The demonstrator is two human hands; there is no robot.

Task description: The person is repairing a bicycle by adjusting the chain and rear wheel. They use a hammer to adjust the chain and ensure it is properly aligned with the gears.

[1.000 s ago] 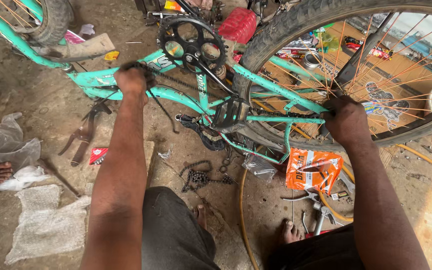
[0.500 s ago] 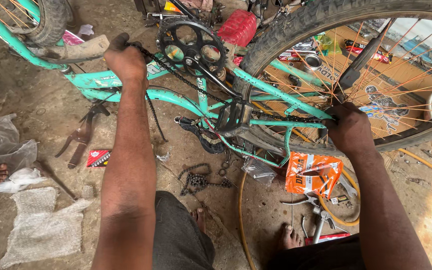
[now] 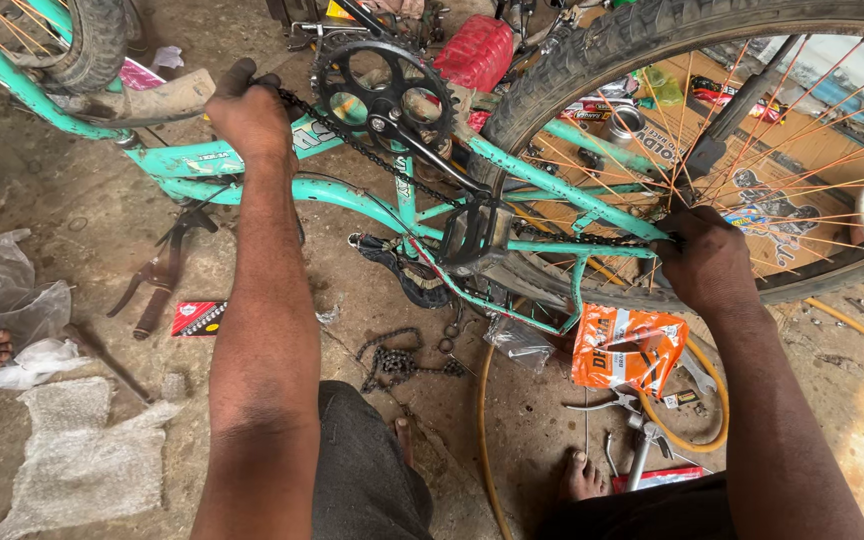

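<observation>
Soft even daylight, weak shadows, sharp focus, wide-angle bending at edges, no glare.

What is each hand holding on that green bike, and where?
The left hand grips the chain near the chainring. The right hand grips the frame by the rear wheel.

Bare concrete floor (image 3: pixel 72 215), dusty and stained, lit by even daylight. Crumpled clear plastic (image 3: pixel 7 300) and bubble wrap (image 3: pixel 82 460) lie at left. Yellow hose (image 3: pixel 487 440) curves across it.

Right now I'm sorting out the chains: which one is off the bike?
The loose chain heaped on the floor below the frame; the other chain runs over the chainring beside the left hand.
</observation>
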